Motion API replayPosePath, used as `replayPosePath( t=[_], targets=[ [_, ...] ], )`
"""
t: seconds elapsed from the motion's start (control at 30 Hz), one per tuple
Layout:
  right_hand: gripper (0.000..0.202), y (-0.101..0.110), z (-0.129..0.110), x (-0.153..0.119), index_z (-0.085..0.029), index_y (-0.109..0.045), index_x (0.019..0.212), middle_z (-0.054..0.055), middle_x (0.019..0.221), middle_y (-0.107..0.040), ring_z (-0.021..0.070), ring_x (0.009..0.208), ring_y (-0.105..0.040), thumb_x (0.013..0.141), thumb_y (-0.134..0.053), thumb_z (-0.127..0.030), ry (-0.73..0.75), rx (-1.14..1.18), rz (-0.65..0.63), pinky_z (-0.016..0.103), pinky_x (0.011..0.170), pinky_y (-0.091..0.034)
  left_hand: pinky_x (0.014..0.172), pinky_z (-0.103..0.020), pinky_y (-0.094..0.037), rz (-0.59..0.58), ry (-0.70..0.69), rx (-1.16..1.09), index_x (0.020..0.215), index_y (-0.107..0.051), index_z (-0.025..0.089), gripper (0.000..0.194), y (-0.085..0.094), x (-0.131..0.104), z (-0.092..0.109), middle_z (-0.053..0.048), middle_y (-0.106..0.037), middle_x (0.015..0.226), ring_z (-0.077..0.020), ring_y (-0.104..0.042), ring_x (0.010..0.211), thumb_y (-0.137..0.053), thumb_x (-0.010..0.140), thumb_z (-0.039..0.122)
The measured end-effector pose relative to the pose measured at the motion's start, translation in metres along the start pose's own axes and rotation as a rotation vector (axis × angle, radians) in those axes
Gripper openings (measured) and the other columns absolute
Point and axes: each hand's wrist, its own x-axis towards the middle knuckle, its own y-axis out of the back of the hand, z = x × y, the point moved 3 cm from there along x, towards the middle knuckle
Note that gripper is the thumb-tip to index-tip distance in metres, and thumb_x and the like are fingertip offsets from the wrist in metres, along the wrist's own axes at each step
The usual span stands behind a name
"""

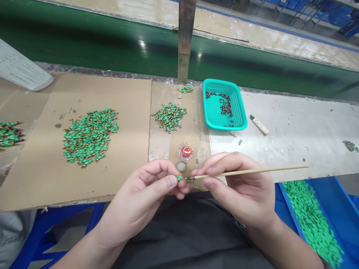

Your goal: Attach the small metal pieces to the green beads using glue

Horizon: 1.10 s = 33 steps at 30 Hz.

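Watching a small green piece [179, 178] beside a brush tip [190, 178]
I see fingers [166, 183] of the left hand [137, 198] pinching it, those of the right hand [244, 190] clamped near the brush tip, probably for fine control

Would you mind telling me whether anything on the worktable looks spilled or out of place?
Two small things: messy smears mark the cardboard beside the small red dish, possibly a spill, and a few brownish flakes lie loose near the green basket, like stray debris.
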Motion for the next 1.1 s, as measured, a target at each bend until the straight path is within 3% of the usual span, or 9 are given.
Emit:
replayPosePath(
  t=[0.43,0.77,1.1],
  targets=[
    [0.030,-0.0057,-0.0069,-0.0013,-0.025,-0.086,0.117,0.004,0.108,-0.088,0.0247,0.103,-0.092,0.102,-0.087,0.001,-0.047,0.126,0.078,0.041,0.096,-0.078,0.073,-0.020,-0.072,-0.073,-0.012,-0.063,0.089,-0.093,0.023,0.018,-0.0007,-0.0015,-0.0018,-0.003,-0.084,0.082,-0.0152,-0.079,0.076,-0.105,0.093,0.036],
    [0.014,-0.0094,-0.0028,-0.0016,-0.026,-0.077,0.113,0.005,0.108,-0.085,0.0257,0.098,-0.094,0.111,-0.085,-0.015,-0.173,0.242,0.057,0.040,0.087,-0.082,0.075,-0.022,-0.072,-0.076,-0.013,-0.049,0.089,-0.093,0.022,0.020,-0.0027,-0.0032,-0.0002,-0.005,-0.087,0.090,-0.0174,-0.082,0.079,-0.105,0.092,0.038],
    [0.020,-0.0074,-0.0029,-0.0032,-0.025,-0.081,0.114,0.004,0.108,-0.085,0.0220,0.099,-0.091,0.108,-0.086,-0.007,-0.167,0.180,0.083,0.035,0.087,-0.079,0.074,-0.022,-0.071,-0.075,-0.009,-0.043,0.086,-0.092,0.022,0.022,-0.0053,-0.0038,0.0014,-0.005,-0.084,0.082,-0.0180,-0.079,0.077,-0.107,0.091,0.038]
  ],
)
